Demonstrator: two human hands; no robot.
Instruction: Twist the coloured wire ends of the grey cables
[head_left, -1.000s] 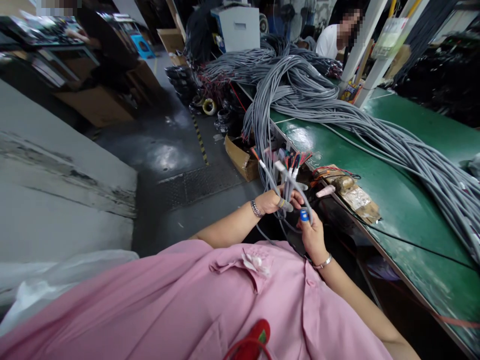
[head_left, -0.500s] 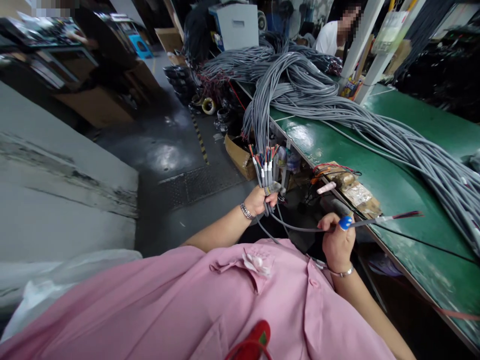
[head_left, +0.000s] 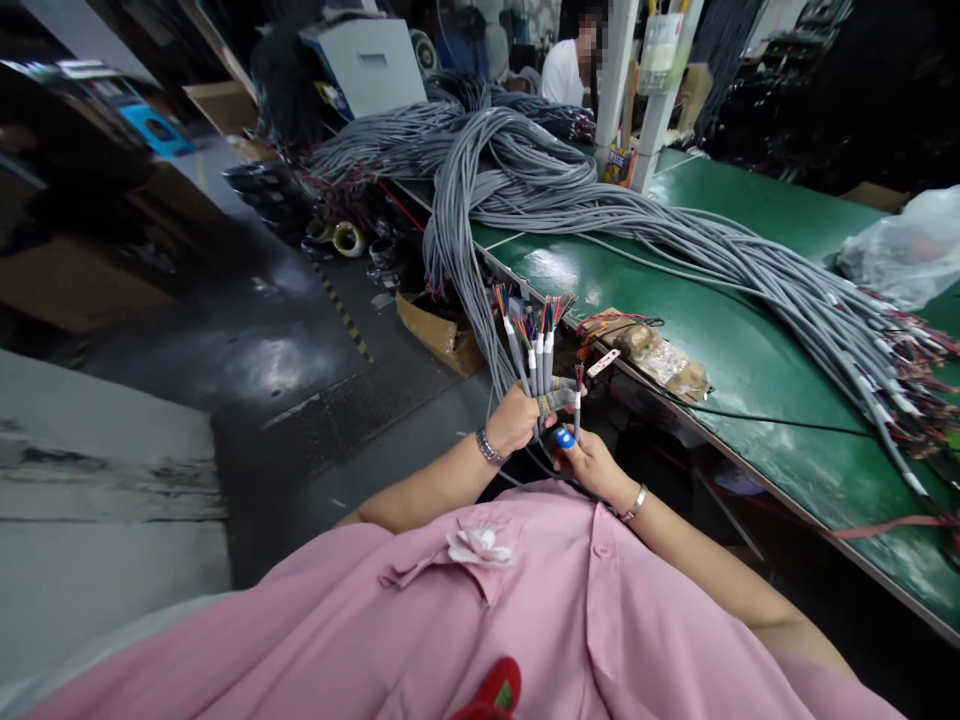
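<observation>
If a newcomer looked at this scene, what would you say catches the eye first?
Most likely the heap of grey cables sprawled across the green table. Nearer, the left hand grips a small bunch of cables, coloured wires fanning out on top. Beside it, the right hand, its thumb capped in blue, holds a single cable.

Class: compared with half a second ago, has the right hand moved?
Yes: the right hand has moved left, farther from the brown packet on the green table.
</observation>
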